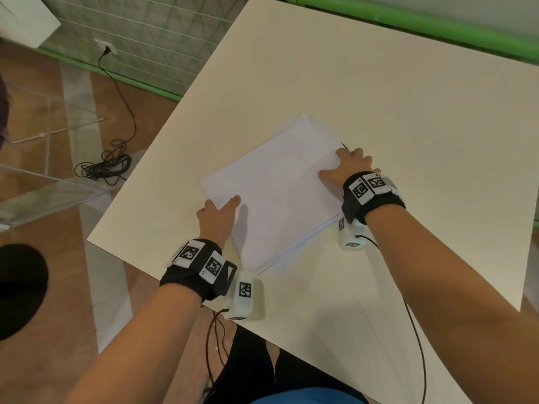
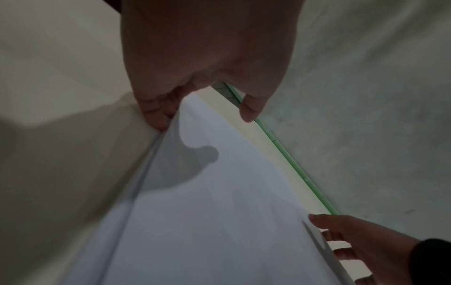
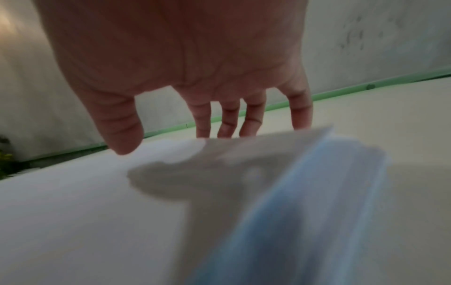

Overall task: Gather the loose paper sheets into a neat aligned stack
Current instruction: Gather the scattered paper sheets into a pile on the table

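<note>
Two hands flank the paper stack point(image 1: 277, 188) lying on the table point(image 1: 379, 97): left hand point(image 1: 215, 220) pinches its left edge, right hand point(image 1: 347, 167) grips its right edge, thumb on top.

A stack of white paper point(image 1: 277, 193) lies tilted on a cream table point(image 1: 379, 91). The left hand point(image 1: 217, 218) holds its left edge, the right hand point(image 1: 347, 167) its right edge. A black cord point(image 1: 116, 158) lies on the floor
</note>
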